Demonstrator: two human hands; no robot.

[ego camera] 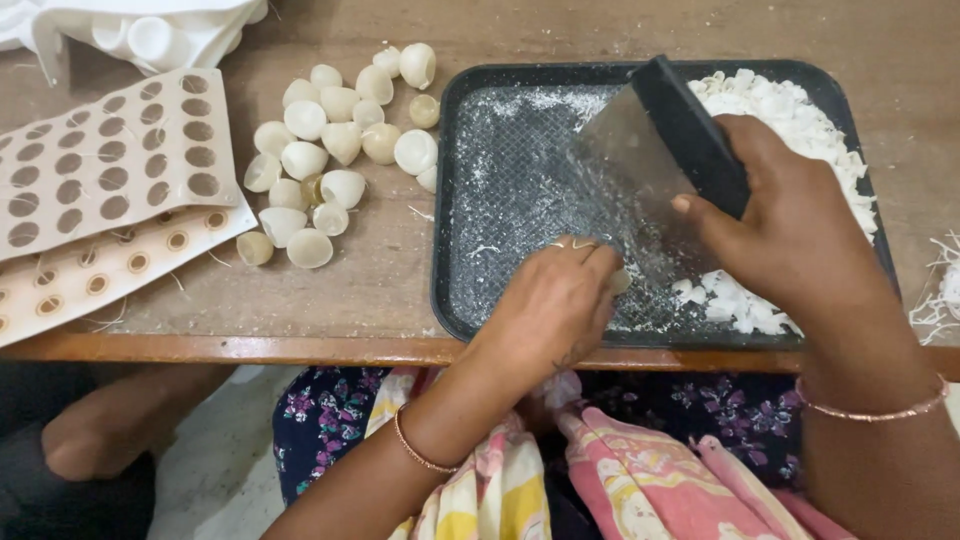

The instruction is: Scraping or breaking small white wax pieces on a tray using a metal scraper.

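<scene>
Head view looks straight down on a wooden surface point(330, 300) where a person sits with a dark tray point(455, 200) pulled to the near edge, presumably so both hands can work over it without stretching. The right hand point(790, 230) is closed around the black handle of a flat scraper point(650, 170), its pale blade tilted down onto the tray's mesh floor; held at that slant, the edge can push the white shell fragments point(800, 120), which lie heaped along the tray's far and right side, just beyond and beneath that grip. The left hand point(555, 300) rests at the tray's near rim with fingers curled shut; a small white bit shows at its fingertips, touching the blade's lower end, though what exactly it pinches is too hidden to tell. Left of the tray, apart from both hands, sits a cluster of whole cream half-shells point(330, 150). Farther left lie perforated mould sheets point(110, 160), overlapping one another.
</scene>
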